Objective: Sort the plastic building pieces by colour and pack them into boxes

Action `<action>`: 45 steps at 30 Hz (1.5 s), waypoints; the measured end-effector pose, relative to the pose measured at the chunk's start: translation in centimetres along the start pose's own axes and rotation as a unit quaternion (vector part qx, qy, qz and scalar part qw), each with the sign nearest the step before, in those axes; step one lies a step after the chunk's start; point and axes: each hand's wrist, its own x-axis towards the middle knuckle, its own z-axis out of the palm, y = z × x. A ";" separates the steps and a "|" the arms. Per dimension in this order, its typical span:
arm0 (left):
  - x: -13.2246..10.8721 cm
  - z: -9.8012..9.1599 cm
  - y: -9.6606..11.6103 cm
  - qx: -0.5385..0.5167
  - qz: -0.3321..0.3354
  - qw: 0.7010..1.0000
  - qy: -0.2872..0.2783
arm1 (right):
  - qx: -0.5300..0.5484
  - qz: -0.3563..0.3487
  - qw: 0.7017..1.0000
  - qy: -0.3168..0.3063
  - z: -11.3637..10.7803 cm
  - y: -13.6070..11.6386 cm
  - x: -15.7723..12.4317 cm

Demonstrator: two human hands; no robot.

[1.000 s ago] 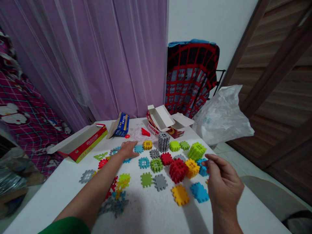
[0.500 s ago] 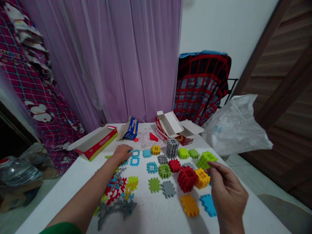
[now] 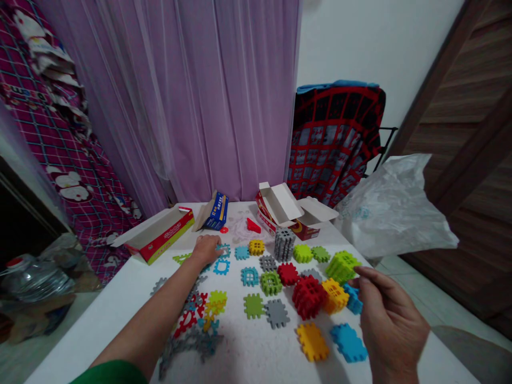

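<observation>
My left hand (image 3: pixel 207 250) reaches to the far left-middle of the table, its bent fingers closed at the left edge of a light blue square frame piece (image 3: pixel 226 249). Just in front of that lies another light blue frame piece (image 3: pixel 221 267). My right hand (image 3: pixel 394 322) hovers at the right, thumb and forefinger slightly apart with nothing visible between them. Near its fingertips are a lime green stack of notched pieces (image 3: pixel 342 266) and a blue stack (image 3: pixel 353 300). Beside these stand a yellow stack (image 3: pixel 335 296) and a dark red stack (image 3: pixel 309 298).
Loose mixed pieces (image 3: pixel 192 314) lie under and beside my left forearm. A grey stack (image 3: pixel 284 244) stands mid-table among flat pieces. Opened boxes, one red and yellow (image 3: pixel 166 237), one blue (image 3: pixel 216 212), one dark red (image 3: pixel 276 205), line the back. A plastic bag (image 3: pixel 394 208) hangs at the right edge.
My left hand has shifted slightly right, and the light blue frame piece at its fingers has moved a little. My right hand has drawn right, uncovering more of the blue pieces.
</observation>
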 end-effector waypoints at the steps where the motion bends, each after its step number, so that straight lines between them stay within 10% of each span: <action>1: -0.7 0.0 0.3 -0.004 0.008 1.000 0.012 | 0.002 -0.006 1.000 0.000 0.0 0.0 0.0; 12: -9.5 2.4 0.6 -0.037 0.096 0.995 0.008 | 0.033 -0.054 0.997 -0.046 1.2 0.3 -0.7; 45: -8.6 1.7 4.5 -0.002 0.031 0.999 -0.028 | 0.028 -0.066 0.997 -0.043 1.1 -0.1 -0.6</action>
